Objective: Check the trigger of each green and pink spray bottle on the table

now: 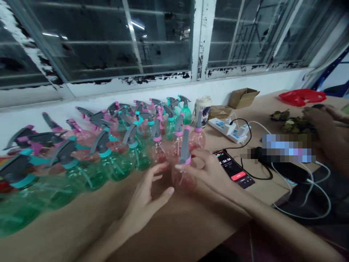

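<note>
A pink spray bottle [184,178] with a grey and pink trigger head stands upright on the brown tabletop [174,225]. My right hand [205,167] pinches it by the neck, just under the head. Left of it, my left hand [148,198] is spread, thumb and fingers apart, with nothing in its grasp. Just behind the hands are another pink spray bottle [197,137] and a green spray bottle [139,157]. Rows of further green and pink spray bottles fill the left side up to the wall.
Right of my hands lie a phone [233,169], a white power strip [227,130] and several cables. A patterned cup [202,107] and an open cardboard box [243,97] stand by the wall. At far right another person's hands [319,114] are near dark green leafy pieces [297,125] and a red bag [302,97].
</note>
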The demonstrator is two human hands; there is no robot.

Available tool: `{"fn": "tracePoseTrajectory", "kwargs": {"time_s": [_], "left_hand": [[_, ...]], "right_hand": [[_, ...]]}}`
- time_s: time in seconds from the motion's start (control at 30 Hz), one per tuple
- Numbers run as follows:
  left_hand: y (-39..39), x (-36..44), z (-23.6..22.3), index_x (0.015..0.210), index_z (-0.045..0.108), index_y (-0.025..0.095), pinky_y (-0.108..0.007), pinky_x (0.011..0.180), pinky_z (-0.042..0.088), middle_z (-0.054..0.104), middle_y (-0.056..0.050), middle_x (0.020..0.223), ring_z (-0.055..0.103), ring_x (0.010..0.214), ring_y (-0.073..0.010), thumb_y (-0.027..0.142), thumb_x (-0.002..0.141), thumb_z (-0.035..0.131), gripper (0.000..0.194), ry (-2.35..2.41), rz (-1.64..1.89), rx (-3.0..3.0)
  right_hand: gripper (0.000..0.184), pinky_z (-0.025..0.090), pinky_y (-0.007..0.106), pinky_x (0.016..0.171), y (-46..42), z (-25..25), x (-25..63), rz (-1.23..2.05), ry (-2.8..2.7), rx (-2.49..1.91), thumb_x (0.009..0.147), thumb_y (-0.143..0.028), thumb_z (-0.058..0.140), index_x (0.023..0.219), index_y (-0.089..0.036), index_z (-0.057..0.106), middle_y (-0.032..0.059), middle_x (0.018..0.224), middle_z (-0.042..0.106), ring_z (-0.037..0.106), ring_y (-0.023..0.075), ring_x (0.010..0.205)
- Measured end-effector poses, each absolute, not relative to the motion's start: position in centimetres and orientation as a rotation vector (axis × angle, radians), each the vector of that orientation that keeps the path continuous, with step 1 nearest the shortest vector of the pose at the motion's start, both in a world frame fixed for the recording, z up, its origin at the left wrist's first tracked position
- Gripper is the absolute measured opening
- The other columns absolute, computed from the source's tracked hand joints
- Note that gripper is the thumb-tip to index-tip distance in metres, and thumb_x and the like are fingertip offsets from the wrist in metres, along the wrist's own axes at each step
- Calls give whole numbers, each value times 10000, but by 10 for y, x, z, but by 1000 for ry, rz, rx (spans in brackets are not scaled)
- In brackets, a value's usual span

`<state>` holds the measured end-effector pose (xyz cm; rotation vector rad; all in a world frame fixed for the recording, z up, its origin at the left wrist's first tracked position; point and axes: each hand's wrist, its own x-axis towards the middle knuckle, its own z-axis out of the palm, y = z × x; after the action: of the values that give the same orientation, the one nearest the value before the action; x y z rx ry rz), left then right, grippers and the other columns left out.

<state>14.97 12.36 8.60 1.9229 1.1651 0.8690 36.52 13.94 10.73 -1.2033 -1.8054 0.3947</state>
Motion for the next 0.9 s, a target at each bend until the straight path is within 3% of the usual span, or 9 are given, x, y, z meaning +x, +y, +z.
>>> {"fn": "tracePoseTrajectory", "kwargs": {"time_s": [0.23, 0.4, 0.53, 0.77, 0.9], "left_hand": [[103, 112, 102, 1372, 296, 300, -504, 1070, 354, 369, -75, 1459, 425, 1282, -294, 391, 814, 602, 642, 1286, 993, 1915], [98, 95, 110, 1374, 307, 297, -456, 1053, 385, 460, -58, 1399, 470, 1250, -276, 405, 803, 619, 661, 1312, 1006, 1898], [99, 90, 113, 1325, 374, 267, -450, 976, 455, 564, -62, 1272, 567, 1128, -271, 387, 791, 636, 607, 1383, 1003, 1929], [107, 93, 114, 1249, 456, 220, -434, 1030, 421, 542, -83, 1315, 531, 1194, -251, 319, 801, 631, 491, 1249, 1076, 1932], [113, 94, 111, 1204, 510, 203, -417, 1023, 429, 575, -83, 1274, 557, 1164, -236, 293, 816, 602, 408, 1216, 1107, 1931]], "right_hand": [[234, 400, 382, 828, 132, 90, 294, 506, -1904, -1025, 767, -449, 654, 841, -227, 639, 3, 864, 698, 610, 197, 868], [184, 366, 363, 811, 124, 86, 264, 543, -1985, -956, 736, -376, 689, 824, -226, 627, -6, 953, 702, 608, 197, 912], [229, 354, 362, 817, 119, 84, 248, 505, -2023, -904, 696, -411, 716, 785, -220, 626, -8, 885, 708, 619, 197, 872], [339, 361, 382, 841, 122, 78, 237, 471, -2058, -839, 701, -517, 689, 846, -215, 637, 14, 923, 701, 610, 213, 923], [559, 364, 423, 917, 125, 76, 242, 495, -2143, -782, 610, -600, 720, 1001, -213, 622, 52, 1042, 668, 575, 246, 1021]]}}
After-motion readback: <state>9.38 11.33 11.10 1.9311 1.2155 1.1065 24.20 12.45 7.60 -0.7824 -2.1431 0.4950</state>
